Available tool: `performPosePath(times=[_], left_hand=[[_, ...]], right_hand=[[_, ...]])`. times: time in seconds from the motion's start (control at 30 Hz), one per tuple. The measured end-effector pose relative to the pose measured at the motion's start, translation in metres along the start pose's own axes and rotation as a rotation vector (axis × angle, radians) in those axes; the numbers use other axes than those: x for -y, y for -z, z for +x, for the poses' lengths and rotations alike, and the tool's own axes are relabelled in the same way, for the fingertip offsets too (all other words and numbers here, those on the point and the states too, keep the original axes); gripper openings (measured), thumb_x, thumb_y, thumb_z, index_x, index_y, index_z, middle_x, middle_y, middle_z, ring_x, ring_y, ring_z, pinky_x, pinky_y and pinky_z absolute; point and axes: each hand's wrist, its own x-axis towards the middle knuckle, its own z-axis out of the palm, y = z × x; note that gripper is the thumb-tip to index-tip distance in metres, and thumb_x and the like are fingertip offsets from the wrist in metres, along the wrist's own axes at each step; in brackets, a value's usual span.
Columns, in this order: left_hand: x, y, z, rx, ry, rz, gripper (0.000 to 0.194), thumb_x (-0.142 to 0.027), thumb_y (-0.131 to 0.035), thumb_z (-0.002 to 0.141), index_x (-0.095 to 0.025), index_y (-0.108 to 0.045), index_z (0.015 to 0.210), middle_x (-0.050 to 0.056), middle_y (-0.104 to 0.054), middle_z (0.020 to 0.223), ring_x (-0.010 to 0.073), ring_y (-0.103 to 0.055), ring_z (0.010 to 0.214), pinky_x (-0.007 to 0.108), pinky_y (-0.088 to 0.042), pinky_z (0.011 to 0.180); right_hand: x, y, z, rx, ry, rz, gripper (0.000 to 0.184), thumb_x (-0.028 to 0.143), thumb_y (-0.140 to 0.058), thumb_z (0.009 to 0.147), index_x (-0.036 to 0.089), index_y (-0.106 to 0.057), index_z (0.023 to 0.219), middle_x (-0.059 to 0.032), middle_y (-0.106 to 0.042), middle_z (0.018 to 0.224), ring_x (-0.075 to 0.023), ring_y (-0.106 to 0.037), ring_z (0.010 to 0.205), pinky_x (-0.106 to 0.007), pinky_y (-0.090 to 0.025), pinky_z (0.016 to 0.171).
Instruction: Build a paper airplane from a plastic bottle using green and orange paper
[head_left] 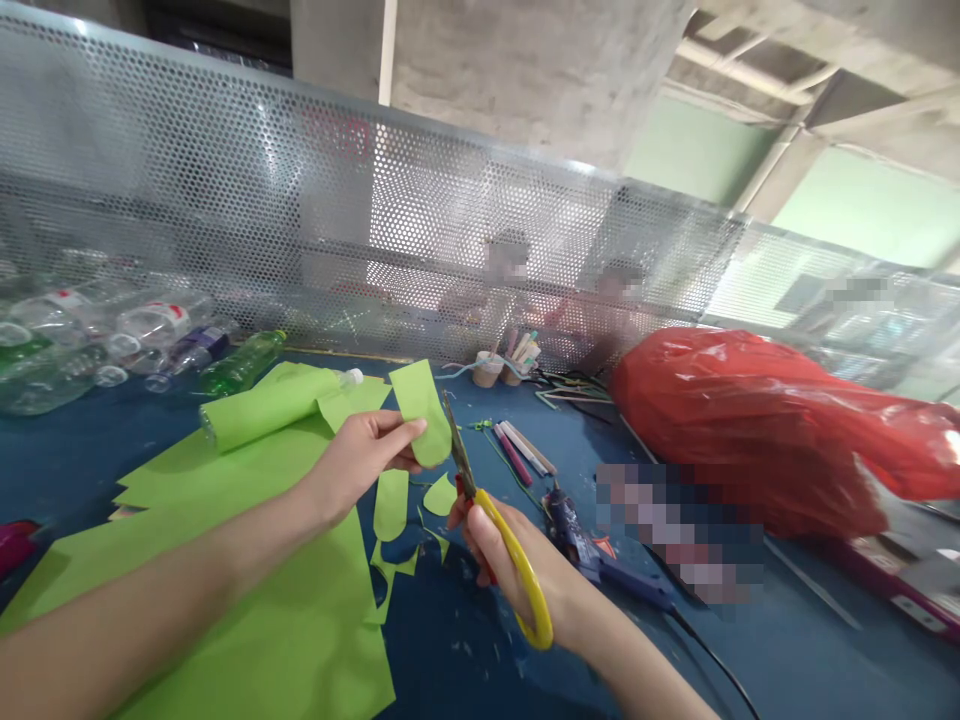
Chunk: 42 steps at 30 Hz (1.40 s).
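Note:
My left hand (379, 440) pinches a small green paper piece (421, 400) with a rounded lower end, held up above the table. In my right hand (510, 550) is a pair of scissors (517, 560) with yellow and red handles. Their blades point up, close to the right edge of the paper; whether they touch it I cannot tell. Below lie another rounded paper strip (391, 505), a leaf-like cut piece (440, 495) and curved scraps (386, 580). Large green sheets (270, 610) spread under my left forearm, with a green-wrapped bottle (274, 408) on top.
A blue glue gun (600, 550) with a cord lies right of my right hand, near several marker-like sticks (517, 450). Plastic bottles (150, 330) crowd the left back. A red plastic bag (742, 430) bulges at right. Cups (489, 368) stand before the perforated metal screen (300, 220).

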Motion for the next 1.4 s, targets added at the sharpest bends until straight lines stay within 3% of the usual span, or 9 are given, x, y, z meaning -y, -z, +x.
performPosePath(times=[0.47,0.93,1.4], left_hand=[[-0.002,0.000,0.000,-0.023,-0.043,0.083,0.020,-0.035,-0.066,0.075,-0.019,-0.064,0.062,-0.002,-0.065,0.062,0.0135,-0.062,0.063,0.027,-0.053,0.071],[-0.002,0.000,-0.001,-0.011,-0.041,0.081,0.022,-0.037,-0.064,0.078,-0.018,-0.066,0.067,0.000,-0.067,0.066,0.0148,-0.064,0.065,0.029,-0.054,0.073],[-0.004,-0.001,-0.001,-0.022,-0.036,0.054,0.019,-0.033,-0.067,0.075,-0.017,-0.064,0.065,-0.004,-0.062,0.064,0.0133,-0.064,0.063,0.030,-0.054,0.077]], right_hand=[[-0.004,-0.003,0.000,0.031,-0.028,0.025,0.056,0.066,-0.019,0.092,0.019,-0.049,0.084,0.0003,-0.044,0.072,-0.0137,-0.044,0.060,-0.025,-0.040,0.053],[-0.008,-0.006,0.004,-0.017,0.018,0.021,0.052,0.065,-0.019,0.092,0.021,-0.037,0.070,0.0026,-0.041,0.062,-0.0124,-0.039,0.055,-0.024,-0.032,0.049],[-0.004,-0.004,0.004,-0.022,0.000,0.012,0.054,0.067,-0.018,0.091,0.022,-0.034,0.066,0.0034,-0.040,0.057,-0.0117,-0.040,0.051,-0.023,-0.032,0.047]])
